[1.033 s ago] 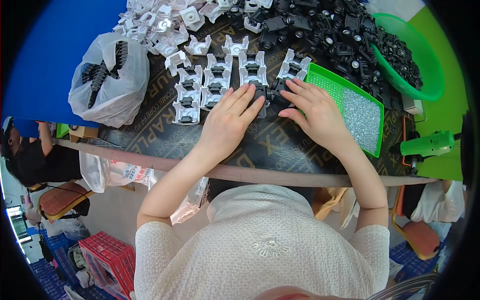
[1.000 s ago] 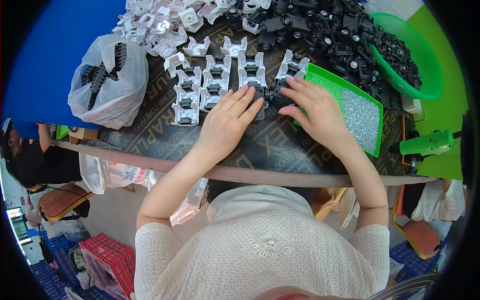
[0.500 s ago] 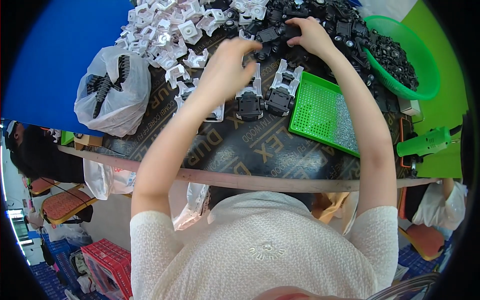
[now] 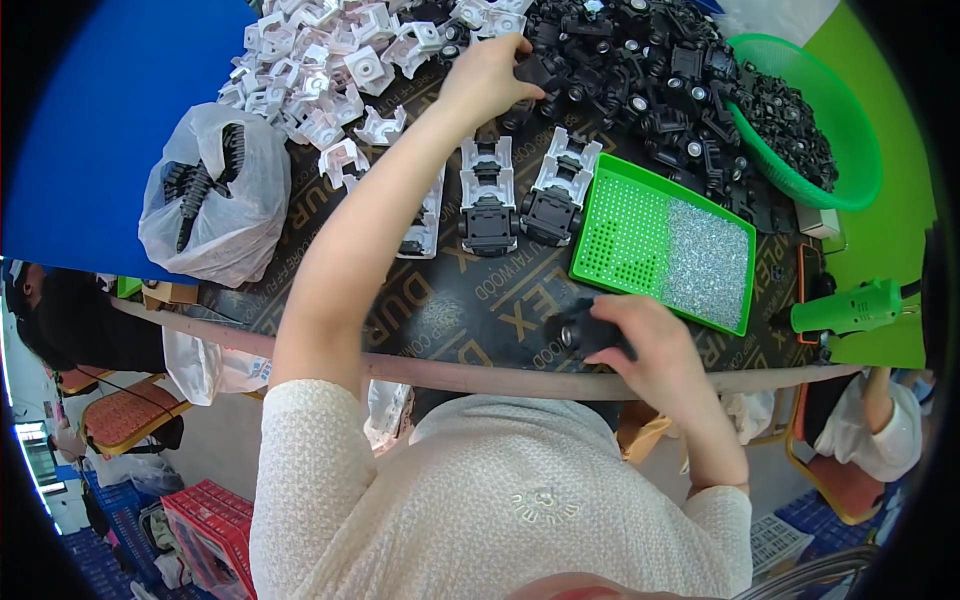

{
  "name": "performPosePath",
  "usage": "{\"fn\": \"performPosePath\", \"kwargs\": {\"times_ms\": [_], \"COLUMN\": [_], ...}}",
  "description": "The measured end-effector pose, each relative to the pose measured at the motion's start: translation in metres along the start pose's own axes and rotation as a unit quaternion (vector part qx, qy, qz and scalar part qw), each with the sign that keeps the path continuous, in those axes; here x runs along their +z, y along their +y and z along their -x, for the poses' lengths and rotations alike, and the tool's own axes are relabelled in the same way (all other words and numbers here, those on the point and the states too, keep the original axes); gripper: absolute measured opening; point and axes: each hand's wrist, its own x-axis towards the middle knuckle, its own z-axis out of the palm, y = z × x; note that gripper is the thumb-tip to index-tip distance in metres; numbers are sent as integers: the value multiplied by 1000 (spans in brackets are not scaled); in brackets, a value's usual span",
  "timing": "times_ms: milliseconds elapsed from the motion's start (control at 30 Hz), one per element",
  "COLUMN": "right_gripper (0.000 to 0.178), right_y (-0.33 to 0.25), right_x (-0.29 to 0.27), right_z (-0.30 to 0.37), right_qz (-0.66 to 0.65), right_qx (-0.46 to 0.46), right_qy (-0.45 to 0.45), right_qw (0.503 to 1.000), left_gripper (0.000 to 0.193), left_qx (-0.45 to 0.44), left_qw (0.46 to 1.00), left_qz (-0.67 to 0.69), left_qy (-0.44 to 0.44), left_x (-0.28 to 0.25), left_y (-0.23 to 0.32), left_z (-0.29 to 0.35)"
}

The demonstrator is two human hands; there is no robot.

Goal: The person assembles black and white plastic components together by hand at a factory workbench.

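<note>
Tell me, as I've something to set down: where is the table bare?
The widest bare patch of black tabletop lies between the lined-up pieces, the near edge, the left forearm and the right hand. A narrower strip shows between the plastic bag and that forearm. White parts and black parts crowd the far side.

Assembly workshop: heaped black parts (image 4: 690, 62), white parts (image 4: 365, 68), green power tool (image 4: 852, 307), stacked red crates (image 4: 215, 525), co-worker (image 4: 95, 325).

Green tray (image 4: 630, 205) smooth plastic w/ shiny metal bits (image 4: 710, 258) inside, white parts (image 4: 365, 68) L of it glossy plastic, blk parts (image 4: 686, 63) behind it mostly matt plastic, tabletop (image 4: 450, 320) under it smooth, semi-gloss.
</note>
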Motion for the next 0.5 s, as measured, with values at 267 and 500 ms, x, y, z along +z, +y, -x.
{"fn": "performPosePath", "kwargs": {"times_ms": [267, 500], "right_gripper": [42, 40], "right_y": [11, 5], "right_x": [19, 25], "right_z": [9, 5], "right_qz": [32, 54], "right_qx": [25, 37], "right_qy": [7, 6], "right_qw": [999, 998], "left_gripper": [31, 27], "left_qx": [232, 212], "left_qw": [935, 946], "left_qz": [37, 33], "left_qy": [-266, -241], "left_x": [-100, -75], "left_y": [84, 89], "left_z": [153, 219]}}
